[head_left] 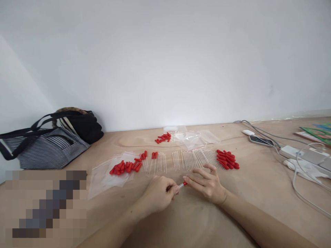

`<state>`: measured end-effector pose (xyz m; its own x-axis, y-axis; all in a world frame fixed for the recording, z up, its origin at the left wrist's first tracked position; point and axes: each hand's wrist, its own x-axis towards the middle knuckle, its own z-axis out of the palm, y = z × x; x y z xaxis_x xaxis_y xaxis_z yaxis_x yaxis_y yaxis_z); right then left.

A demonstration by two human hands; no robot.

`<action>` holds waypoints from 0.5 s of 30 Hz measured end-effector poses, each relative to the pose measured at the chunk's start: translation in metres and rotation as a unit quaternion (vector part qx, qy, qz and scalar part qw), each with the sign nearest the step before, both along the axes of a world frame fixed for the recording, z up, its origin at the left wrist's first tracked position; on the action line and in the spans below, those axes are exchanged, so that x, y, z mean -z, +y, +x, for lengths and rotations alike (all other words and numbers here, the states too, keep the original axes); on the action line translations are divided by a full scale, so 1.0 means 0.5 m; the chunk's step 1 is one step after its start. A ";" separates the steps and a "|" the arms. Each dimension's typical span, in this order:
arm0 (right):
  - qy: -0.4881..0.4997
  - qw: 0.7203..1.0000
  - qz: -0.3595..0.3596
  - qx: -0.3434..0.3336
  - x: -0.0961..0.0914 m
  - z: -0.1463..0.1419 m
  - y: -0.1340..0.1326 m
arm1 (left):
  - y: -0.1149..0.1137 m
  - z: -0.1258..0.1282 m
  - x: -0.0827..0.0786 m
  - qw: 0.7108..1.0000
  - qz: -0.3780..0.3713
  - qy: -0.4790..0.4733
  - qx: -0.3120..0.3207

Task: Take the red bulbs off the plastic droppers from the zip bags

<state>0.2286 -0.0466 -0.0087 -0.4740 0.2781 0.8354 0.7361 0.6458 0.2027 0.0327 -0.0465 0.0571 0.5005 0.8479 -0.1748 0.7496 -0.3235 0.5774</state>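
My left hand point(159, 193) is closed around the clear tube of a small dropper point(182, 185). My right hand point(207, 184) pinches the red rubber cap at the dropper's other end, its remaining fingers spread. Both hands rest low over the wooden table point(258, 179). Just beyond them lie rows of clear dropper tubes point(191, 159), with a heap of red caps point(227, 159) to the right and another heap of red caps point(126, 166) on clear plastic bags point(108, 175) to the left.
More red caps point(163, 137) and clear bags point(196, 138) lie further back. A striped bag with a black item point(49, 143) sits at the left by the wall. Cables, a power strip point(301, 154) and a phone point(261, 140) occupy the right. A blurred patch covers the lower left.
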 end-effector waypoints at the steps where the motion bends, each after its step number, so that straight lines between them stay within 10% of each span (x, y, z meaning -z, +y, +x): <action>1: 0.002 1.000 -0.001 0.007 0.001 0.008 0.002 | 0.003 -0.005 0.005 1.000 -0.015 -0.009 -0.001; 8: 0.151 0.964 -0.092 0.201 -0.009 0.109 0.027 | 0.068 -0.041 0.026 0.994 -0.005 -0.065 -0.092; 15: 0.287 0.814 -0.293 0.412 -0.041 0.249 0.048 | 0.197 -0.001 0.048 0.983 0.036 -0.030 -0.177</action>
